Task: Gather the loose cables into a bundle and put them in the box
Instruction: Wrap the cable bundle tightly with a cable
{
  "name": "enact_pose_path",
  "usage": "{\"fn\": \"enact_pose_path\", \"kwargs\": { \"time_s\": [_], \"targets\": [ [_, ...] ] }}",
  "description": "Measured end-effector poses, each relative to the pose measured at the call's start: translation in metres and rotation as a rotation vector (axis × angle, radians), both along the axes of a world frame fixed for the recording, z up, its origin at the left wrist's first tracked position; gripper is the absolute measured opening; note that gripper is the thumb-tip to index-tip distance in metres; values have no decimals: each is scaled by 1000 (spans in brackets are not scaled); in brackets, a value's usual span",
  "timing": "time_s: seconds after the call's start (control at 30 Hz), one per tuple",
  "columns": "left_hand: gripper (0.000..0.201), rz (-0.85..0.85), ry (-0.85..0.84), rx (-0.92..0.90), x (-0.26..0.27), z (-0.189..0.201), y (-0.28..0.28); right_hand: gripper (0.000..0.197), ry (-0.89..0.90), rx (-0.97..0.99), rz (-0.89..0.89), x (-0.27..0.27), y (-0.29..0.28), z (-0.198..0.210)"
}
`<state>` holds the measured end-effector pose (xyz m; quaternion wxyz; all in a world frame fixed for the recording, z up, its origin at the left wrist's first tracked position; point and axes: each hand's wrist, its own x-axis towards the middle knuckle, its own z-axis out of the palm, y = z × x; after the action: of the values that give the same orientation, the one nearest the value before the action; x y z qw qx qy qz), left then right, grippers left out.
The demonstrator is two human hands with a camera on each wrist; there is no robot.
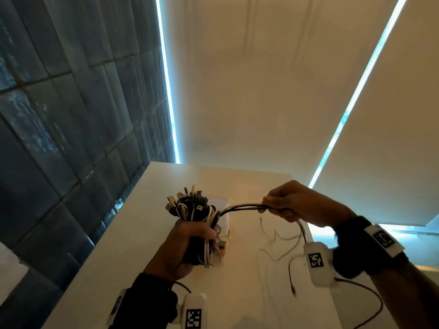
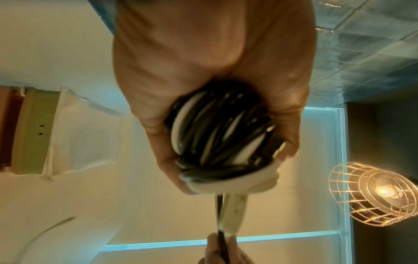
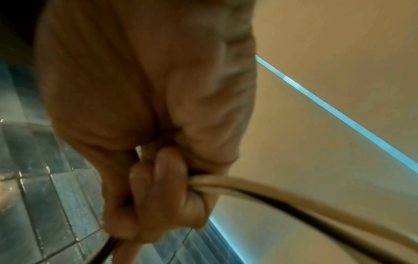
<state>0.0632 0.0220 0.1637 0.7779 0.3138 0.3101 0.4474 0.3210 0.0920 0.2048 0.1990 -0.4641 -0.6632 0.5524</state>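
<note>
A thick bundle of black and white cables [image 1: 193, 211] stands upright in my left hand [image 1: 190, 243], plugs fanned out at its top. The left wrist view shows its fingers curled round the same bundle [image 2: 217, 132]. From the bundle a few black and white cable strands [image 1: 242, 207] stretch right into my right hand [image 1: 282, 205], which grips them in a fist above the table. In the right wrist view those cable strands [image 3: 260, 189] run out from under the curled fingers [image 3: 167, 180]. Behind the bundle a white box [image 1: 222, 203] lies on the table, mostly hidden.
The white table [image 1: 249, 293] holds loose cable tails: a thin white one [image 1: 275, 243] and a black one [image 1: 290, 276] hanging from my right hand. A dark tiled wall [image 1: 59, 138] runs along the left. A wire-cage lamp [image 2: 371, 192] shows in the left wrist view.
</note>
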Motion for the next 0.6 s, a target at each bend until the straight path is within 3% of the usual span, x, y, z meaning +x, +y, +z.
{"fn": "enact_pose_path", "kwargs": {
  "time_s": [0.17, 0.27, 0.37, 0.47, 0.53, 0.6],
  "targets": [
    [28, 34, -87, -51, -3, -1, 5, 32, 17, -42, -199, -6, -23, -19],
    [18, -13, 73, 31, 0, 1, 3, 35, 50, 124, -514, -16, -24, -22],
    [17, 4, 206, 34, 12, -2, 6, 31, 212, 309, -736, -46, -30, -8],
    [26, 96, 171, -25, 27, -4, 11, 19, 255, 472, -616, -86, -58, 2],
    [28, 159, 133, -32, 32, -3, 14, 9, 199, 485, -437, -107, -82, -3],
    [28, 213, 64, -27, 31, -5, 15, 9, 178, 488, -398, -113, -91, -15]
  ]
}}
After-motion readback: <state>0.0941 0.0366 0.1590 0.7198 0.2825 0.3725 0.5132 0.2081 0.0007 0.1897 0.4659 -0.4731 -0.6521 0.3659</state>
